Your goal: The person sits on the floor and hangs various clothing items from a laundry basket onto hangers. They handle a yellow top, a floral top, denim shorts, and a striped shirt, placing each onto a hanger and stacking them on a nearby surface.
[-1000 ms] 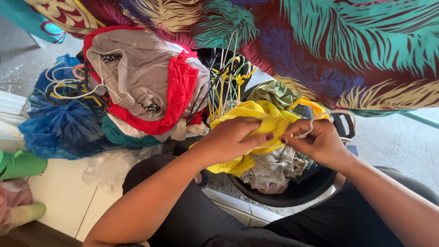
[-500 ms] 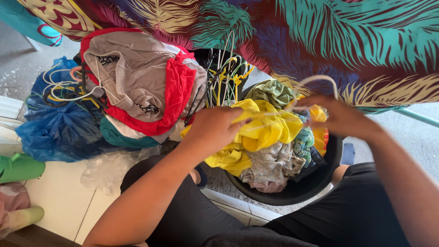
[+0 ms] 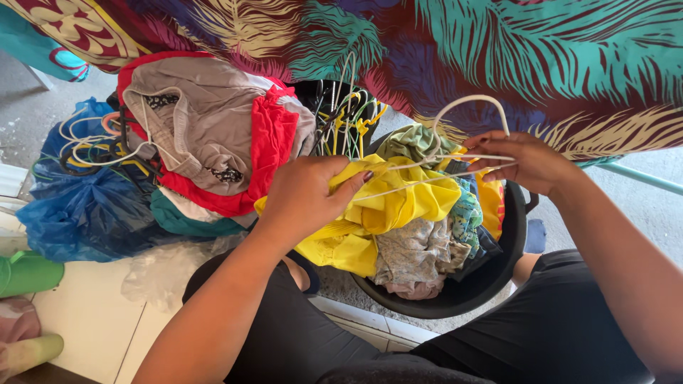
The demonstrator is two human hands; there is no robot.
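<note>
My left hand (image 3: 307, 196) grips a bright yellow garment (image 3: 388, 206) that drapes over the rim of a black basin (image 3: 491, 277) full of mixed clothes. My right hand (image 3: 523, 162) holds a white wire hanger (image 3: 466, 117) just above the basin, its lower bar running left towards the yellow cloth. The two hands are a short way apart, with the garment and the hanger between them.
A pile of red and grey clothes (image 3: 213, 135) lies to the left, beside a bunch of hangers (image 3: 348, 114) in a dark container. A blue plastic bag (image 3: 78, 206) with more hangers sits at far left. A patterned cloth (image 3: 498, 50) hangs across the top. A green object (image 3: 25, 274) rests on the white tiled ledge.
My right hand has left the yellow garment, moved right and up, and now holds a white hanger. My left hand has stayed on the garment.
</note>
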